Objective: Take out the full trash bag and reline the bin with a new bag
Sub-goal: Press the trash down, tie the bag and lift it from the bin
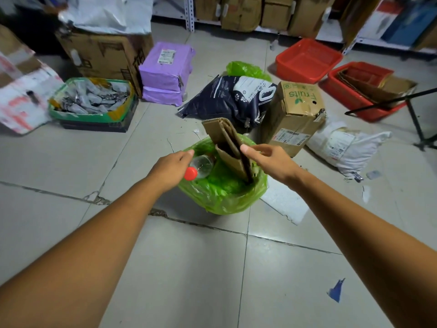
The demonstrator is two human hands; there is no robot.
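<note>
Folded cardboard (230, 147) stands tilted in the green bag (224, 197); both hands open, left hand (171, 165) seemingly loose.

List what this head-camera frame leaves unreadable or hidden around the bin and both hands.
- Bin under the green bag: fully wrapped by the bag; its body is not visible.
- Bag contents below the folded cardboard and clear bottle: covered by them.
- Left hand fingertips: curled behind the hand, so contact with the bag's rim is unclear.
- Right hand: whether it touches the cardboard is unclear.
- Shelf boxes: cut off by the top edge.
</note>
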